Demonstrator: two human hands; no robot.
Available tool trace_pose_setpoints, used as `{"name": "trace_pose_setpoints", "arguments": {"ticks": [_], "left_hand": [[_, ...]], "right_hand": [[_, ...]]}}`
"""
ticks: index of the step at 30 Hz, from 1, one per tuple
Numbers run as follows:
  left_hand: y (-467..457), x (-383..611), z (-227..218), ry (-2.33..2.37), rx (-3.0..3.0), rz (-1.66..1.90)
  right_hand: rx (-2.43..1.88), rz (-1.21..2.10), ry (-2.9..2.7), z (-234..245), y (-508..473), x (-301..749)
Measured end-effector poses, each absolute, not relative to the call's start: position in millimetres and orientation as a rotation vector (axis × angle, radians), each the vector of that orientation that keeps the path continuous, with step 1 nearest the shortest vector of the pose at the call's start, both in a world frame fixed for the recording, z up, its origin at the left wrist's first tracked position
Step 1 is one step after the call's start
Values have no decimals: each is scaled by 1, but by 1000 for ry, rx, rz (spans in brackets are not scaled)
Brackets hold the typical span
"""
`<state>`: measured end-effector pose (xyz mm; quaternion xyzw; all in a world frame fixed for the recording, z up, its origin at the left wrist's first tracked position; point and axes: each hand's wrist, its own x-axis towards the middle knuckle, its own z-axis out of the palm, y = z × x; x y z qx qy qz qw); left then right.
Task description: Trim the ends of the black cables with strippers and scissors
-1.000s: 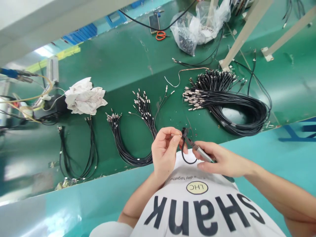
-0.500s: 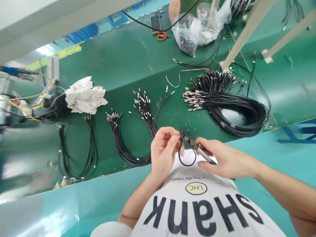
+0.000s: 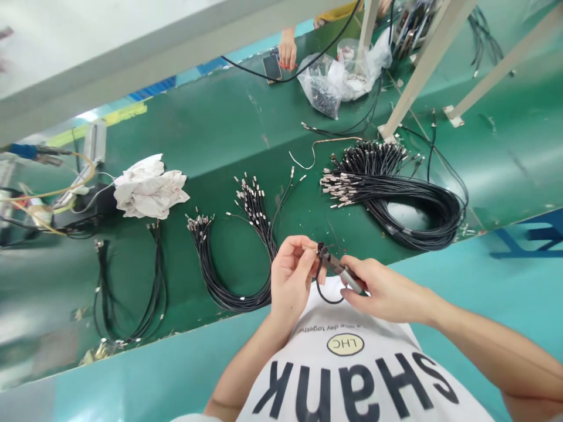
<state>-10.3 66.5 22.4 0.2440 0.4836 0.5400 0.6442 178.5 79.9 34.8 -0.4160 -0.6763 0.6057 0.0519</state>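
My left hand (image 3: 291,278) pinches the metal-tipped end of a thin black cable (image 3: 326,294) that loops down in front of my white shirt. My right hand (image 3: 383,289) grips a slim metal hand tool (image 3: 341,270) whose dark tip meets the cable end right beside my left fingers. Both hands hover over the near edge of the green work surface (image 3: 229,129). On it lie three small bundles of black cables with metal ends (image 3: 259,214), (image 3: 206,258), (image 3: 132,293).
A large coil of black cables (image 3: 404,196) lies to the right, a crumpled white cloth (image 3: 147,186) to the left. Clear plastic bags (image 3: 334,79), a phone (image 3: 271,66) and another person's hand (image 3: 288,53) are at the far edge. White frame legs (image 3: 417,64) stand at the right.
The view has shifted slightly, with the bench sliding down and left. Another person's hand has come down to the phone at the far edge. My hands keep the same hold.
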Motion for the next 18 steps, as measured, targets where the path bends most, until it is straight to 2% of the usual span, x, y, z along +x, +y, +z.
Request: {"name": "trace_pose_setpoints", "arguments": {"ticks": [4,9,13,15,18], "left_hand": [[69,-5,22,1130,590,1205],[76,8,27,1194,614,1154],[88,18,32,1243,614,1118],[93,25,34,1269,629,1078],[95,37,38,1317,700,1031]], "right_hand": [[-1224,1944,-1726,19,70,175],[-854,2430,-820,4,65,167],[-637,2539,-667,-4,72,170],[-763,2456,-786,-7,74,178],[-1182,2075,-1235,-7,69,196]]}}
